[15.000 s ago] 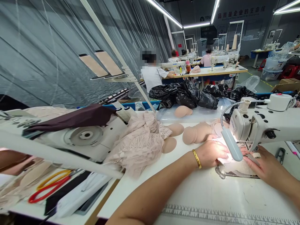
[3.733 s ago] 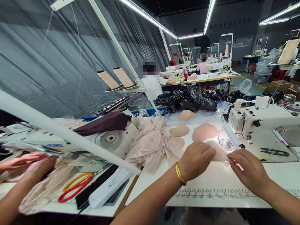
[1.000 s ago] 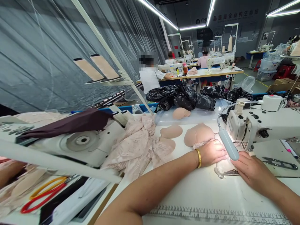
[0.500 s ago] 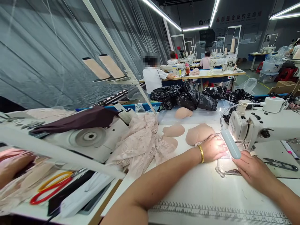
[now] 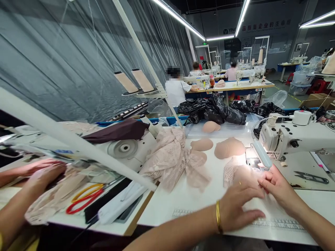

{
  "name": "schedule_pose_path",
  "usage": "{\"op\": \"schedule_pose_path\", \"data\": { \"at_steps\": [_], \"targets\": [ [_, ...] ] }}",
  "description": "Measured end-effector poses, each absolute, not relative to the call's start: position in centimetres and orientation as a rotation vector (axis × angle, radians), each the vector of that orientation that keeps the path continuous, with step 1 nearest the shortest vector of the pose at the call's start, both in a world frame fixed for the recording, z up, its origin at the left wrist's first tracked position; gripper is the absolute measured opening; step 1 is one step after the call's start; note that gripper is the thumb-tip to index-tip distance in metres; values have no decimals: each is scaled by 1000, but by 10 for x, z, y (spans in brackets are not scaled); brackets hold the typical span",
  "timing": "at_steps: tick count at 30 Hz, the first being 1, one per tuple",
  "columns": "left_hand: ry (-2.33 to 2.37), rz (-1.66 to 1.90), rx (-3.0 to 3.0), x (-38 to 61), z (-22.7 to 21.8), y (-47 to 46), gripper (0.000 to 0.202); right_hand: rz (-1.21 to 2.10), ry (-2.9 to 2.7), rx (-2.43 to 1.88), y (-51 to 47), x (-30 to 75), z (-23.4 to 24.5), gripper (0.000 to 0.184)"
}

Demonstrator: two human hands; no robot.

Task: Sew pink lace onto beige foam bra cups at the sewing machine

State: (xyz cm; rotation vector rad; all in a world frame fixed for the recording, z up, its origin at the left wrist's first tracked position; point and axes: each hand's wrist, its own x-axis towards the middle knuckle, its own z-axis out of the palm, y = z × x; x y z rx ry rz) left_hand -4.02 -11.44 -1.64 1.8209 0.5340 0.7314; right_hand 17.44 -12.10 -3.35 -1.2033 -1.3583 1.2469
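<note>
A pale lace-covered cup piece (image 5: pixel 233 170) lies on the white table (image 5: pixel 183 205), lit by the machine's lamp (image 5: pixel 263 156), just left of the needle area. My left hand (image 5: pixel 240 208), with a gold bangle on the wrist, lies flat on the table at the piece's near edge, fingers stretched out. My right hand (image 5: pixel 276 186) is to its right, fingers curled in a pinch at the piece's right edge. The white sewing machine (image 5: pixel 295 136) stands behind my right hand.
Two bare foam cups (image 5: pixel 229 148) (image 5: pixel 201 144) and a heap of pink lace (image 5: pixel 170 157) lie further back. Thread snips (image 5: pixel 311 177) rest on the machine bed. A co-worker's hands (image 5: pixel 39 174) handle fabric at left, near red and yellow scissors (image 5: pixel 83 199). A printed ruler (image 5: pixel 277 225) runs along the front edge.
Both my hands have drawn back from under the machine head toward the table's front edge. The lace cup piece has come out from the needle area to the left.
</note>
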Motion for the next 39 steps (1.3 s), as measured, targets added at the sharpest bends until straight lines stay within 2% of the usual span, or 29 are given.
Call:
{"op": "schedule_pose_path", "data": {
  "at_steps": [1, 3, 6, 8, 10, 15, 20, 26, 33, 39],
  "targets": [
    [563, 617, 1459, -40, -17, -134, 38, 1247, -1302, -1184, -128, 167, -34, 50],
    [607, 575, 1109, -37, -20, -158, 49, 1204, -1215, -1156, -145, 155, -39, 47],
    [697, 884, 532, -29, -26, -158, 44, 1087, -1165, -1153, -177, 144, -57, 45],
    [710, 1127, 349, -27, -27, -146, 39, 1055, -1182, -1179, -196, 141, -68, 45],
    [716, 1221, 327, -27, -26, -139, 40, 1124, -1155, -1192, -207, 142, -73, 47],
    [608, 1134, 570, -23, -18, -148, 42, 1393, -856, -1088, -201, 149, -52, 65],
    [519, 1089, 525, -19, -12, -153, 35, 1308, -799, -1117, -192, 152, -51, 74],
    [661, 1203, 428, -9, -16, -146, 41, 1292, -801, -1124, -193, 150, -70, 78],
    [698, 1232, 366, -1, -12, -147, 46, 1340, -753, -1110, -190, 151, -60, 76],
    [671, 1216, 344, 0, -9, -145, 33, 1284, -731, -1123, -190, 150, -63, 87]
  ]
}}
